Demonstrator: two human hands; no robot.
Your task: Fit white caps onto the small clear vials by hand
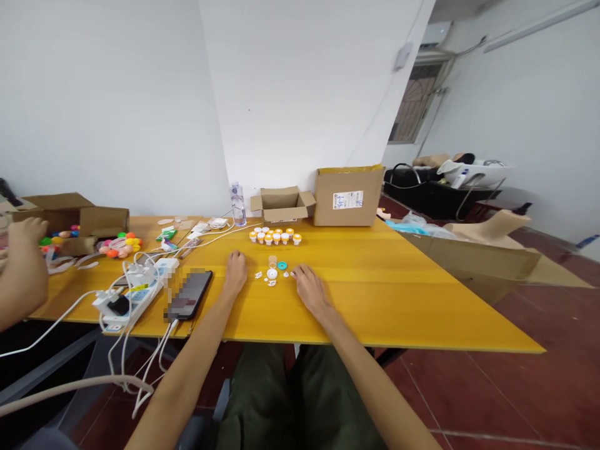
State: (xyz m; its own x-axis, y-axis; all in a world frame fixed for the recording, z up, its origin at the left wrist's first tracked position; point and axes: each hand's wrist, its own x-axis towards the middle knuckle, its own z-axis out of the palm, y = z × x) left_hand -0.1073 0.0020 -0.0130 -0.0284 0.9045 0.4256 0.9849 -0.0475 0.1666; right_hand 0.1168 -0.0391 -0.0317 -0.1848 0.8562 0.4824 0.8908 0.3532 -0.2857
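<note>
Looks light, stiff and slippery, best pinched at the rim: a white disc (272, 274) on the counter (398, 312) between left hand (236, 272), fingers curled, and right hand (309, 289), fingers bunched beside 1 small white piece (286, 274); cannot tell of a grip in either.

Loose small parts laid out on the tabletop, spaced apart. Clear round piece (272, 261) at far side, teal disc (282, 265) just right of it, white disc (272, 274) flat below. Small white printed piece (258, 275) off left, nearest left hand (237, 272). Second printed piece (272, 283) at near edge, tiny white bit (266, 279) beside it. Small white knob (286, 274) near right hand (307, 282); white piece (293, 274) at those fingertips, grip unclear. Behind: close group of upright white units (276, 238), most orange-topped, stems down. Fine detail too small.
</note>
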